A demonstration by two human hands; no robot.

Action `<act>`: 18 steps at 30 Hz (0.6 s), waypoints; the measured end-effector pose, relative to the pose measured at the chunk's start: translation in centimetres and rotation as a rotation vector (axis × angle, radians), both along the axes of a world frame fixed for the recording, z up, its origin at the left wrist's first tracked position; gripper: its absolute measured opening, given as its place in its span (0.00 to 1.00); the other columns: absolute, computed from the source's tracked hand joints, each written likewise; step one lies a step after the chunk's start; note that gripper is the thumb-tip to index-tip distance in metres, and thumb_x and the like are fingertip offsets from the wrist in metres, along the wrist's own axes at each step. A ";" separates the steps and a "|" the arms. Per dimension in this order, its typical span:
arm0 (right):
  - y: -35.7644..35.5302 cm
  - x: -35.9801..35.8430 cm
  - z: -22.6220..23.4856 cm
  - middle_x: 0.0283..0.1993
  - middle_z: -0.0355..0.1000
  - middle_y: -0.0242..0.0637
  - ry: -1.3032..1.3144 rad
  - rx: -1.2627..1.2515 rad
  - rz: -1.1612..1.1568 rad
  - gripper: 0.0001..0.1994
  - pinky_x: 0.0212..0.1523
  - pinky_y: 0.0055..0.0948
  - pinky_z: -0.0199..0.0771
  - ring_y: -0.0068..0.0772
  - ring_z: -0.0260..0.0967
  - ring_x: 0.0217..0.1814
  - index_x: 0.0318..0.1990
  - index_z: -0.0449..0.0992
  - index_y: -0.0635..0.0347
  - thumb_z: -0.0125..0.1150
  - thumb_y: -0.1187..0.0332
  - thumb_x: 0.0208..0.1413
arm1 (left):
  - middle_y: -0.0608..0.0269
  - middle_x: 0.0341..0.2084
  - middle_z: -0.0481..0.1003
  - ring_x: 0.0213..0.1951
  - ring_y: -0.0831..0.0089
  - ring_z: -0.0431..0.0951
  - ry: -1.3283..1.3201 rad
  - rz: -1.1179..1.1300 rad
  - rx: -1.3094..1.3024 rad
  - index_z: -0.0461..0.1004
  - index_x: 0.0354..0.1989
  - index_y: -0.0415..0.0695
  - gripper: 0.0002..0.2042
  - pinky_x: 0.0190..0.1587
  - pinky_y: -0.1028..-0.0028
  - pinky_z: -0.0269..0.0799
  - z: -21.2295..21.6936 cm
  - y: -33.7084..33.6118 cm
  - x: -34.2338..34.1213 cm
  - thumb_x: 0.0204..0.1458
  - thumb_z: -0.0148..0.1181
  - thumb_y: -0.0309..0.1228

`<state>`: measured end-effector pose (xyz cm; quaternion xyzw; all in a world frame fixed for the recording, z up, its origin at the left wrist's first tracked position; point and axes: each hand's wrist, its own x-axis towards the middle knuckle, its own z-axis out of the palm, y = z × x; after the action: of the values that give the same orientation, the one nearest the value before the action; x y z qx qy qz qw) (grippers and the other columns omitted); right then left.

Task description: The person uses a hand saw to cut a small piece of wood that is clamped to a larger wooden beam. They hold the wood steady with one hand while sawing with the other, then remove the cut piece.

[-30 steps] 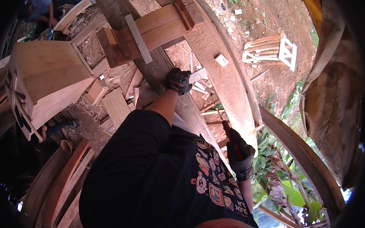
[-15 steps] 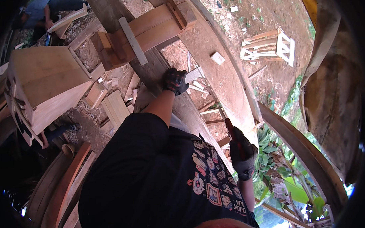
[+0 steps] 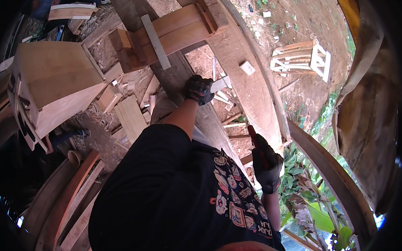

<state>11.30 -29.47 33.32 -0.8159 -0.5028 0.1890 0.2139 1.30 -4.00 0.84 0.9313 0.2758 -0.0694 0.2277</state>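
Gloved hands on a long dark beam in a wood yard

Wooden box (image 3: 56, 83) sits off left of the dark beam (image 3: 176, 76). Left hand (image 3: 198, 89) is pressed down flat on the beam, just below the clamped planks (image 3: 169, 33), not gripping anything. Right hand (image 3: 266, 163), well right of the beam, is clenched around a dark tool handle (image 3: 253, 134). White stool (image 3: 303, 58) lies on the dirt far right.

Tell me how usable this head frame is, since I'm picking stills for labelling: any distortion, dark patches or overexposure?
Head view: strong fisheye bend, so the long beam and the curved plank bow toward the rim; corners black out in a dark vignette; the left side sits in deep shade while the dirt ground is bright, slightly washed; the gloved left hand and right hand read fairly sharp.
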 end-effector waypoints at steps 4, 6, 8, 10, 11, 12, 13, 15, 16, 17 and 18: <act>2.3 -0.5 -3.6 0.66 0.81 0.37 0.074 0.119 -0.039 0.23 0.38 0.34 0.86 0.41 0.88 0.48 0.66 0.78 0.58 0.61 0.77 0.63 | 0.59 0.39 0.87 0.48 0.57 0.85 0.095 -0.039 -0.003 0.84 0.45 0.52 0.19 0.57 0.59 0.77 1.4 0.2 0.1 0.50 0.72 0.49; 3.9 -0.9 -6.7 0.66 0.81 0.39 0.030 0.080 -0.033 0.24 0.45 0.37 0.87 0.43 0.87 0.49 0.70 0.76 0.54 0.60 0.75 0.67 | 0.59 0.40 0.87 0.51 0.57 0.84 0.092 -0.038 -0.022 0.83 0.48 0.53 0.20 0.58 0.59 0.77 1.4 0.1 0.2 0.51 0.72 0.50; 5.3 -1.4 -10.6 0.64 0.81 0.42 0.158 0.091 -0.120 0.25 0.45 0.40 0.86 0.47 0.87 0.48 0.72 0.75 0.50 0.62 0.72 0.67 | 0.59 0.40 0.87 0.52 0.57 0.84 0.101 -0.049 0.030 0.83 0.48 0.53 0.21 0.59 0.59 0.76 0.7 -0.1 0.5 0.51 0.72 0.51; 7.0 -1.4 -11.9 0.62 0.82 0.43 0.139 0.154 -0.117 0.25 0.45 0.43 0.86 0.50 0.87 0.47 0.72 0.75 0.46 0.63 0.70 0.67 | 0.59 0.40 0.87 0.50 0.56 0.84 0.057 -0.034 0.057 0.84 0.47 0.53 0.20 0.59 0.58 0.76 0.6 -0.3 0.2 0.50 0.72 0.51; 7.6 -1.0 -12.4 0.61 0.83 0.44 0.129 0.186 -0.114 0.25 0.45 0.44 0.86 0.51 0.86 0.47 0.72 0.75 0.45 0.63 0.70 0.67 | 0.58 0.40 0.87 0.50 0.56 0.84 0.070 -0.030 0.041 0.84 0.46 0.52 0.20 0.58 0.58 0.76 1.0 -0.1 0.4 0.50 0.72 0.51; 8.3 -0.3 -12.9 0.61 0.83 0.44 0.152 0.156 -0.127 0.26 0.46 0.45 0.86 0.52 0.86 0.47 0.72 0.75 0.44 0.63 0.69 0.67 | 0.58 0.40 0.87 0.49 0.56 0.84 0.082 -0.026 0.025 0.84 0.46 0.52 0.20 0.58 0.57 0.76 1.4 0.2 0.8 0.50 0.72 0.51; 8.9 0.3 -13.3 0.61 0.83 0.44 0.178 0.123 -0.134 0.26 0.46 0.45 0.86 0.53 0.86 0.48 0.72 0.75 0.44 0.63 0.69 0.67 | 0.58 0.40 0.87 0.49 0.55 0.84 0.096 -0.018 0.005 0.84 0.45 0.52 0.20 0.57 0.57 0.76 1.4 0.2 0.7 0.50 0.72 0.51; 8.7 0.3 -12.4 0.62 0.82 0.42 0.237 0.076 -0.153 0.26 0.47 0.45 0.86 0.53 0.85 0.49 0.71 0.75 0.42 0.63 0.70 0.67 | 0.58 0.39 0.87 0.48 0.55 0.84 0.072 -0.043 0.012 0.84 0.45 0.52 0.20 0.56 0.57 0.77 1.1 -0.2 0.4 0.49 0.72 0.51; 8.5 0.3 -11.8 0.63 0.82 0.42 0.220 0.119 -0.144 0.26 0.47 0.45 0.86 0.52 0.85 0.50 0.71 0.75 0.43 0.63 0.71 0.67 | 0.58 0.39 0.87 0.47 0.55 0.84 0.061 -0.051 0.020 0.84 0.45 0.53 0.20 0.55 0.57 0.77 1.1 0.0 0.5 0.49 0.72 0.51; 8.2 0.3 -11.1 0.63 0.81 0.41 0.202 0.162 -0.135 0.25 0.47 0.44 0.87 0.52 0.85 0.50 0.71 0.76 0.43 0.63 0.71 0.67 | 0.58 0.38 0.87 0.46 0.55 0.84 0.057 -0.031 0.057 0.84 0.44 0.53 0.19 0.54 0.56 0.77 1.4 -0.1 0.6 0.48 0.73 0.50; 7.7 0.2 -10.4 0.64 0.81 0.41 0.183 0.205 -0.126 0.25 0.47 0.44 0.87 0.52 0.85 0.50 0.71 0.76 0.44 0.62 0.72 0.67 | 0.58 0.39 0.87 0.46 0.55 0.84 0.059 -0.034 0.048 0.84 0.44 0.53 0.19 0.54 0.57 0.77 1.2 0.0 0.7 0.48 0.73 0.50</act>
<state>11.52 -21.79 22.91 -0.7989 -0.4458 0.1966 0.3526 1.96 -3.96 2.05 0.9386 0.2680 -0.0942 0.1958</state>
